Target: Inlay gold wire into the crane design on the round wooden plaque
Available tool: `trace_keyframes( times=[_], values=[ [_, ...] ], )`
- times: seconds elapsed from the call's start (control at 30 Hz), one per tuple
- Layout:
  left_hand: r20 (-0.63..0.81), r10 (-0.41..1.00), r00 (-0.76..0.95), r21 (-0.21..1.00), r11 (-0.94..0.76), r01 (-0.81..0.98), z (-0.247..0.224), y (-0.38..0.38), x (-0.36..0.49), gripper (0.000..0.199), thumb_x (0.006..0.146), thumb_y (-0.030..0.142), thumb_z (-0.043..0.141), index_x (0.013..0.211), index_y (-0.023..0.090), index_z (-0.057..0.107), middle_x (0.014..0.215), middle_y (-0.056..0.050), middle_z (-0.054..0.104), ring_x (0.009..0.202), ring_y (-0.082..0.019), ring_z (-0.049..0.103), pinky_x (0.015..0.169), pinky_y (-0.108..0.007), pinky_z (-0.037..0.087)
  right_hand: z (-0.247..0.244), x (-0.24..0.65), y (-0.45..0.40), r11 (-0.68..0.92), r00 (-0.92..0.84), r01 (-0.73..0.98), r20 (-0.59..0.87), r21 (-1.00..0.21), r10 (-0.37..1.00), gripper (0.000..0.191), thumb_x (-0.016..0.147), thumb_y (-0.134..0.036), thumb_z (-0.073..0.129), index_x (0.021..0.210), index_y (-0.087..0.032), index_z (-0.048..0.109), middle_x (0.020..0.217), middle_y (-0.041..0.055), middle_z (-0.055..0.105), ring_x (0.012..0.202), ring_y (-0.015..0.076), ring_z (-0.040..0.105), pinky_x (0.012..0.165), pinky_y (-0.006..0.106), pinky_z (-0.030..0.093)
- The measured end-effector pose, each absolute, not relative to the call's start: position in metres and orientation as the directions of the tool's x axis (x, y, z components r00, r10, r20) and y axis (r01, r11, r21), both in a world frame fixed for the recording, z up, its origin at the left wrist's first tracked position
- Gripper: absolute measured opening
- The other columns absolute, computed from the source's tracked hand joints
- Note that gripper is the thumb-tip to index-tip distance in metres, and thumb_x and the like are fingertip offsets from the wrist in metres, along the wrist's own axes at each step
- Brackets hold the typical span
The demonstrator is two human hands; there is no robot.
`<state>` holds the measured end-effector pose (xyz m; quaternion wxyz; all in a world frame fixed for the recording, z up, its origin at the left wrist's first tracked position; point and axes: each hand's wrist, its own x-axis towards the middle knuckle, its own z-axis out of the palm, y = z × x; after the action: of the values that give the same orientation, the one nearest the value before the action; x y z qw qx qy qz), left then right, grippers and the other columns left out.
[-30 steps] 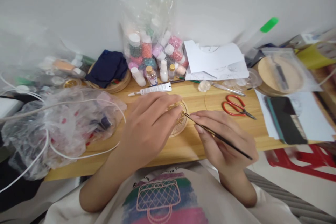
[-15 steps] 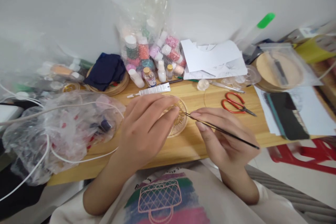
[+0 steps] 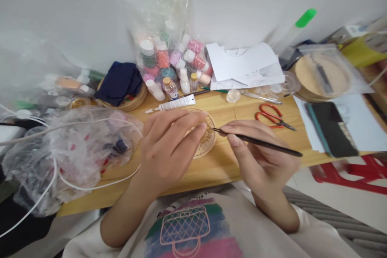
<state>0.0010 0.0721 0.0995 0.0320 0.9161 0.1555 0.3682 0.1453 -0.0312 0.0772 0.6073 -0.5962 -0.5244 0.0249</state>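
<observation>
A round, pale-rimmed disc with gold lines fanning out over its face (image 3: 208, 142) is on the wooden table, partly covered by my left hand (image 3: 171, 145). The fingers of that hand are bent, with thumb and forefinger tips close together over the disc; whatever they pinch is hidden. My right hand (image 3: 260, 157) grips dark tweezers (image 3: 266, 143) between thumb and fingers. The tweezers' fine tips point left and reach the disc's right side, close to my left fingertips. Whether they hold anything is too small to tell.
Behind the disc are a glue tube (image 3: 177, 103), small bottles (image 3: 171, 88) and a bag of bead jars (image 3: 161, 58). Red-handled pliers (image 3: 269, 116) and a phone (image 3: 334, 129) lie right. Crumpled plastic bags (image 3: 75, 145) and a white cable (image 3: 99, 187) are left.
The tweezers have rolled in my right hand, showing a broader side, and their rear end has risen slightly. My left hand stays over the disc. The camera view has shifted a little.
</observation>
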Motion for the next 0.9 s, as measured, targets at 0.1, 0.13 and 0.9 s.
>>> trace_keyframes(
  times=[0.1,0.13,0.9],
  values=[
    [0.667,0.31,0.678,0.164,-0.948,0.272,0.099,0.072,0.001,0.019,0.088,0.008,0.063,0.099,0.023,0.068,0.108,-0.001,0.075,0.1,-0.021,0.067,0.084,-0.042,0.056,0.078,0.144,-0.031,0.271,0.478,0.574,0.584,-0.773,0.656,0.023,0.082,-0.007,0.068,0.099,-0.023,0.073,0.09,0.0014,0.077,0.084,0.0173,0.071,0.075,0.033,0.062],
    [0.667,0.31,0.678,0.161,-0.948,0.275,0.099,0.072,0.001,0.02,0.088,0.008,0.063,0.099,0.024,0.068,0.108,-0.001,0.075,0.1,-0.021,0.068,0.084,-0.042,0.057,0.078,0.144,-0.031,0.264,0.486,0.57,0.579,-0.778,0.655,0.023,0.083,-0.008,0.068,0.099,-0.023,0.073,0.09,0.0013,0.077,0.084,0.0171,0.071,0.075,0.033,0.061],
    [0.554,0.411,0.724,0.376,-0.899,0.223,0.096,0.077,0.0,0.014,0.091,0.011,0.06,0.097,0.021,0.067,0.111,-0.003,0.071,0.102,-0.02,0.062,0.091,-0.041,0.053,0.076,0.164,-0.036,0.436,0.178,0.683,0.712,-0.586,0.679,0.036,0.082,-0.005,0.066,0.114,-0.02,0.069,0.1,0.0062,0.076,0.085,0.0198,0.072,0.069,0.034,0.059]
  ],
)
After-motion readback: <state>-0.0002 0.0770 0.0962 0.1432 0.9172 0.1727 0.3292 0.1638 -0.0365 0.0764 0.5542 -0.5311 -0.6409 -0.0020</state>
